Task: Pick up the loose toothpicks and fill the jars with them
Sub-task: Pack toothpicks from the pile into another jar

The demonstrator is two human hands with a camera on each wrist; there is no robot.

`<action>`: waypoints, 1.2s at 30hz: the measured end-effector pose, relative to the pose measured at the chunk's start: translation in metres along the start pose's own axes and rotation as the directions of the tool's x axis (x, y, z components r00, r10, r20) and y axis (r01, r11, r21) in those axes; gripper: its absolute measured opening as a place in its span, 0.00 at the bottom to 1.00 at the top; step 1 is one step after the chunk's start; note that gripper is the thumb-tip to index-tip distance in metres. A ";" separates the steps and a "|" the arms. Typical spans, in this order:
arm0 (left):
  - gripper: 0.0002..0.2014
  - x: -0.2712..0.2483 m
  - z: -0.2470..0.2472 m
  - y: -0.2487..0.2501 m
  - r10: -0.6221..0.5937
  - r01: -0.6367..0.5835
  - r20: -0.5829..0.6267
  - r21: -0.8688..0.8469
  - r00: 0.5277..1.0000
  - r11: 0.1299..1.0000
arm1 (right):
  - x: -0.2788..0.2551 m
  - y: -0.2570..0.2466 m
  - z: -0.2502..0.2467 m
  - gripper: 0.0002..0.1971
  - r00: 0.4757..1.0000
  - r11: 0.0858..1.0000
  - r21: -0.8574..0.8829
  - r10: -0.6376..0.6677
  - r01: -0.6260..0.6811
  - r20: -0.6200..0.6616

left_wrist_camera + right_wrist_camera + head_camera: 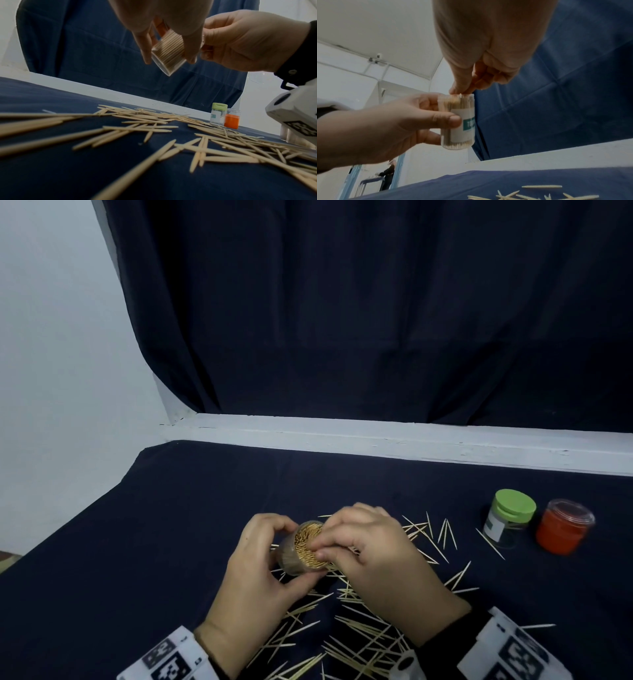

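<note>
The label [467, 124] on the clear toothpick jar [457, 121] is partly covered by the left hand's thumb [443, 120]; only "TO" reads. In the head view the right hand [373, 556] hides part of the jar mouth and the toothpicks beneath it. The loose toothpicks [356, 642] are cut off by the bottom edge. The green-lidded jar's [507, 518] label is too small to read.
</note>
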State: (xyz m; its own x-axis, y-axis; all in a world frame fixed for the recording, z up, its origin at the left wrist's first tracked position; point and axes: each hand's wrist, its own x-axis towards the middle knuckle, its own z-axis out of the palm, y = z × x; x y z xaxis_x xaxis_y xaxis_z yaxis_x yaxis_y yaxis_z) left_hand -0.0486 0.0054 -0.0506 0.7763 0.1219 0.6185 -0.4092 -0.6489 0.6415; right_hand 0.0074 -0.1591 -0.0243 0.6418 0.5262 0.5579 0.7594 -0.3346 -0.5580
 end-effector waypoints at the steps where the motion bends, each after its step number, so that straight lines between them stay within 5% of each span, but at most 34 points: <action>1: 0.23 0.000 0.000 0.000 -0.001 0.001 -0.001 0.002 1.000 1.000 | 0.001 -0.001 -0.001 0.07 1.000 1.000 -0.001 -0.002 0.002 -0.017; 4: 0.23 0.000 0.000 0.001 0.010 -0.010 0.004 -0.006 1.000 1.000 | 0.004 -0.004 -0.005 0.07 0.990 0.992 0.120 0.062 -0.046 -0.127; 10: 0.23 -0.001 -0.001 0.000 -0.004 0.005 0.051 -0.012 0.999 1.000 | -0.001 -0.005 -0.004 0.07 0.995 0.991 0.094 0.102 -0.100 -0.011; 15: 0.24 -0.001 0.002 0.004 -0.011 0.018 0.104 -0.068 0.995 0.997 | -0.014 -0.004 -0.021 0.11 0.979 0.965 0.200 0.188 -0.168 -0.082; 18: 0.24 -0.002 0.008 0.011 0.013 0.001 0.174 -0.082 0.985 0.997 | -0.028 -0.005 -0.027 0.16 0.997 0.997 0.012 0.078 -0.078 -0.008; 25: 0.25 0.007 0.045 0.046 0.024 0.027 0.232 -0.213 0.972 0.977 | -0.058 -0.021 -0.061 0.20 0.991 0.974 -0.185 0.135 -0.129 0.023; 27: 0.25 0.009 0.058 0.056 0.034 0.032 0.280 -0.228 0.959 0.973 | -0.070 -0.021 -0.078 0.20 0.982 0.963 -0.193 0.176 -0.186 -0.068; 31: 0.23 0.010 0.083 0.076 0.051 0.054 0.371 -0.270 0.927 0.961 | -0.106 -0.011 -0.125 0.12 0.874 0.865 -0.270 0.312 -0.423 -0.372; 34: 0.23 0.011 0.099 0.090 0.049 0.106 0.413 -0.344 0.910 0.933 | -0.139 0.002 -0.155 0.12 0.739 0.625 -0.405 0.623 -0.667 -0.256; 36: 0.23 0.011 0.109 0.097 0.050 0.133 0.442 -0.374 0.895 0.918 | -0.158 0.005 -0.163 0.17 0.616 0.466 -0.533 0.775 -0.706 -0.139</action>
State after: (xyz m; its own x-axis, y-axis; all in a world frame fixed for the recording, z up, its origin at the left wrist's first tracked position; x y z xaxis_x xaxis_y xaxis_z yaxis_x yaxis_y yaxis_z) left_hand -0.0278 -0.1387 -0.0311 0.8866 -0.2558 0.3854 -0.4516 -0.2982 0.8409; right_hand -0.0727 -0.3710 -0.0153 0.9990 -0.0435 -0.0035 -0.0422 -0.9441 -0.3270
